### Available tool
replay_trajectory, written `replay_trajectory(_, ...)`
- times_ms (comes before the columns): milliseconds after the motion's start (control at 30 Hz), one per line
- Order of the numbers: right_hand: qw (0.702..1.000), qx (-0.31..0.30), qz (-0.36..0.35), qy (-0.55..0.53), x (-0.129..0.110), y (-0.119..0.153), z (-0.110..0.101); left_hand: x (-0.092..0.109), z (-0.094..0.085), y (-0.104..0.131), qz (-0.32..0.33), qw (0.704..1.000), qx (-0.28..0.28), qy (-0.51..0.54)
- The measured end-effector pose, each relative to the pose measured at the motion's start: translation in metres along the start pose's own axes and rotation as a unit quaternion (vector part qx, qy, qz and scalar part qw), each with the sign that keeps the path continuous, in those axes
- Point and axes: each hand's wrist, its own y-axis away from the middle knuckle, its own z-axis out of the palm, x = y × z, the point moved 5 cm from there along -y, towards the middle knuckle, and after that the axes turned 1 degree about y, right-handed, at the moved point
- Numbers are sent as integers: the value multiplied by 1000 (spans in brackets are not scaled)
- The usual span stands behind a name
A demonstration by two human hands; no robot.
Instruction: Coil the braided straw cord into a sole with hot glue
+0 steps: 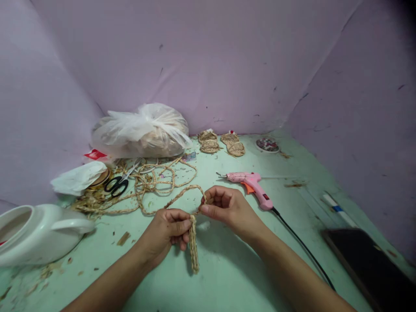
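My left hand (172, 229) pinches the top of a folded bundle of braided cord (194, 247), which hangs down at the middle of the view. Just right of it, my right hand (224, 206) is closed on the same braided cord near the bundle's upper end. From there the loose cord (182, 193) arcs up and left into a tangle of loops on the green table. A pink glue gun (250, 180) lies beyond my right hand, its nozzle pointing left.
Black-handled scissors (120, 184) lie by dry fibre scraps at left, near a white pitcher (48, 232) on its side. Behind are a plastic bag (146, 134), small woven slippers (208, 142) and a bead dish (267, 145). A dark flat object (367, 260) is at right.
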Motion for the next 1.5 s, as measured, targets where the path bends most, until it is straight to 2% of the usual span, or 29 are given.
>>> replay_trajectory(300,999,-14,-39,8,-1,3,0,4,0,0,36,998,21,39)
replay_trajectory(633,988,8,-144,58,2,6,3,11,-2,1,55,994,46,87)
replay_trajectory(767,976,23,-183,112,-2,12,4,10,-4,3,54,992,52,104)
replay_trajectory(1033,943,15,-263,202,-11,23,9,8,-2,2,49,990,46,124)
replay_trajectory(1500,906,-7,-354,231,-19,30,14,10,1,2,54,989,34,130)
